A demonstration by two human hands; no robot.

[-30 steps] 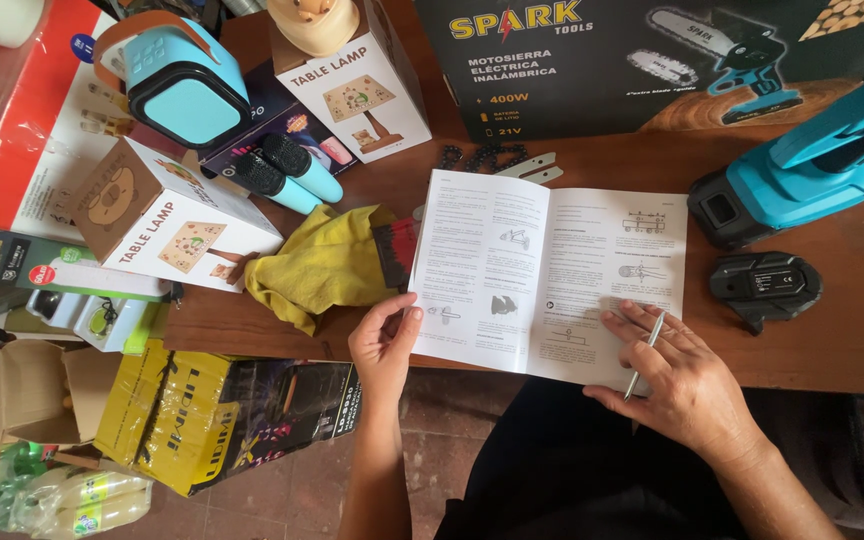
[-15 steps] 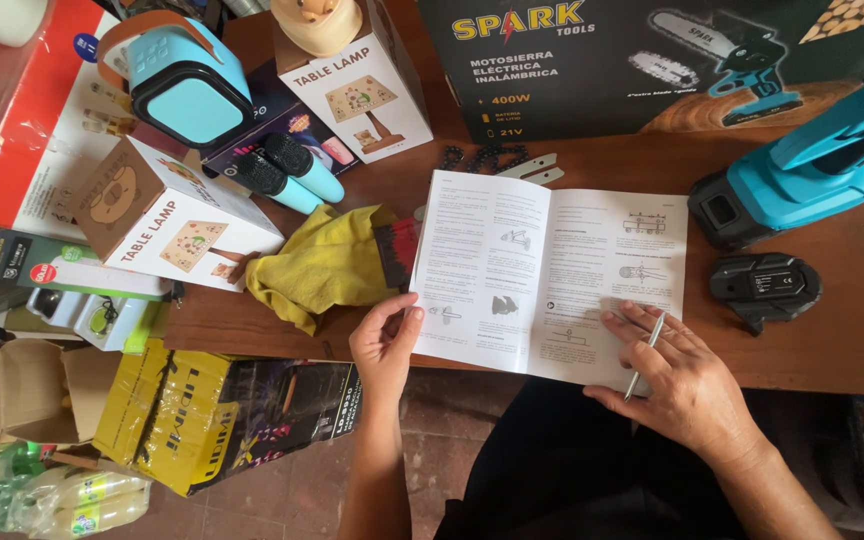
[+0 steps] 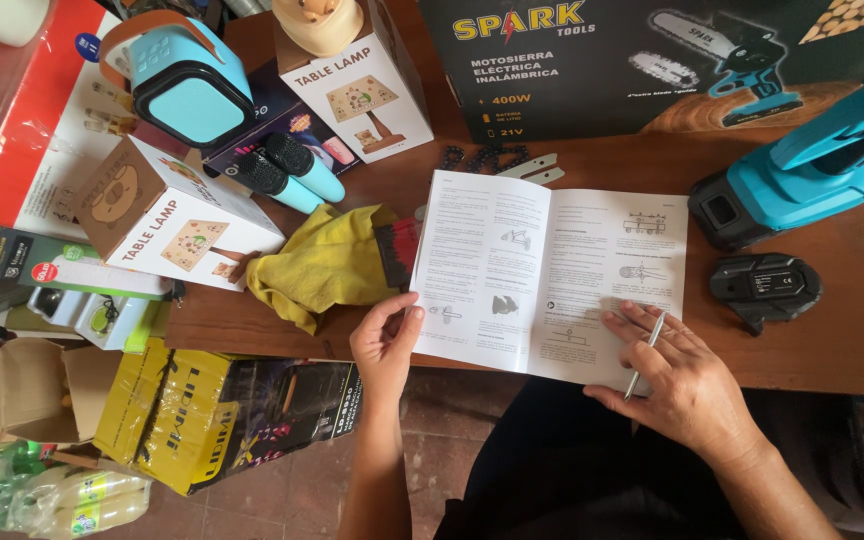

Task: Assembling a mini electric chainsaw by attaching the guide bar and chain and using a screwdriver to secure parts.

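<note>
At the far left, a red flat package (image 3: 47, 120) lies under a blue box-shaped speaker (image 3: 187, 85), with small white cardboard boxes (image 3: 167, 215) beside it and two blue microphones (image 3: 287, 170) just right of them. Below the table edge stand an open brown carton (image 3: 37, 390) and a yellow and black box (image 3: 212, 405). A yellow cloth (image 3: 327, 260) lies crumpled on the wooden table (image 3: 852, 340), touching the left edge of the open booklet (image 3: 547, 270). The left hand (image 3: 384, 340) pinches the booklet's lower left corner, thumb on top of the page. The booklet lies flat and open near the table's front edge, at centre. Behind it are a saw chain (image 3: 482, 157) and a large dark carton (image 3: 652, 60). The right hand (image 3: 687, 385) rests flat on the booklet's lower right page, with a thin silver pen (image 3: 644, 355) gripped between the fingers. Further right sit a teal power tool (image 3: 802, 170) and a black battery pack (image 3: 764, 288), apart from the booklet.
</note>
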